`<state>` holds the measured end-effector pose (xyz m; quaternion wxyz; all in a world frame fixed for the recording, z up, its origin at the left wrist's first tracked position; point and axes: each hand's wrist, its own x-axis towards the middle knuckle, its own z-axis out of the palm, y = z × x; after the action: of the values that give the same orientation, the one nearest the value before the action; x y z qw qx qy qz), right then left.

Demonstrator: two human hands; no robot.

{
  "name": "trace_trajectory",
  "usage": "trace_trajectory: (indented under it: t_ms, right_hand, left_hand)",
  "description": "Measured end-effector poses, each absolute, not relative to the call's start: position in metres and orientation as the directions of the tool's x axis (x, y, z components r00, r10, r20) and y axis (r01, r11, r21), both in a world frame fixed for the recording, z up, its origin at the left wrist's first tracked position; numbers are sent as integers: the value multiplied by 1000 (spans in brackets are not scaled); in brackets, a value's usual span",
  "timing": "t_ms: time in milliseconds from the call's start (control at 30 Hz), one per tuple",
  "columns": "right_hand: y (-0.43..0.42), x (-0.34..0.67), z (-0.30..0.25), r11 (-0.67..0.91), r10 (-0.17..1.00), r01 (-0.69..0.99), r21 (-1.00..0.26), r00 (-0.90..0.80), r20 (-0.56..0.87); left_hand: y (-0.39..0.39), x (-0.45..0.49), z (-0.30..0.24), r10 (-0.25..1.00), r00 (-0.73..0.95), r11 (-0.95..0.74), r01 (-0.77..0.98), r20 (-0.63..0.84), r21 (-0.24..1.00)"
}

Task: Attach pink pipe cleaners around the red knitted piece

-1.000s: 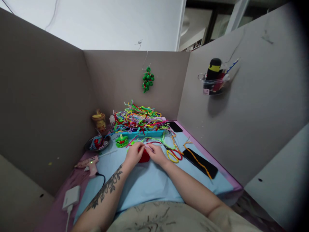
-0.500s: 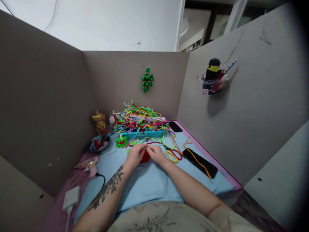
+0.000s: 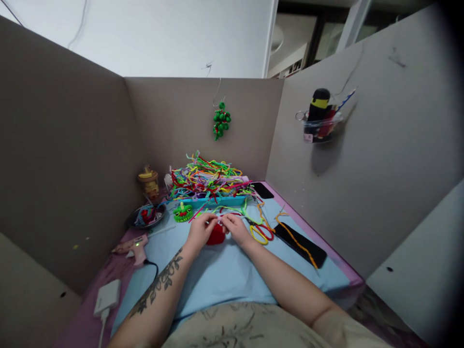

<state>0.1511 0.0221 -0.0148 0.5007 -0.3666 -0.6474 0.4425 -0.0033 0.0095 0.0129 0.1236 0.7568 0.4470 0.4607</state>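
Note:
My left hand and my right hand meet over the middle of the table, fingertips pinched close together. Between them shows a small pale lilac piece of pipe cleaner, mostly covered by the fingers. Just below the fingertips is a red rounded piece, partly hidden by my left hand. Beyond the hands lie loose green and red pipe cleaners. Scissors with yellow and red handles rest beside my right hand. A green fuzzy figure sits to the far left of my hands.
A blue tray heaped with colourful pipe cleaners stands at the back. On the left are a dark bowl, a pink glue gun and a white power block. An orange pipe cleaner crosses a black phone. Grey partitions enclose the table.
Both hands have shifted slightly and their fingertips have risen a little. More of the red piece now shows beneath them, and the lilac piece is easier to see.

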Motion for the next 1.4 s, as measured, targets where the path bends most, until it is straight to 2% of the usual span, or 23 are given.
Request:
trace_trajectory:
  t_ms: [400,800,1233,1400]
  right_hand:
    - [20,152,-10,339,908,-3,-941,-262,328]
    - [18,150,-12,483,871,106,-869,-154,466]
    - [18,152,-13,505,863,170,-846,-129,489]
    - [19,152,-15,534,845,205,-820,-132,518]
  left_hand:
    - [8,-3,11,769,234,-605,570,596,557]
    - [11,1,11,892,84,-444,351,444,825]
    - [12,-1,12,910,110,-414,321,400,852]
    - [12,-1,11,897,117,-440,335,426,833]
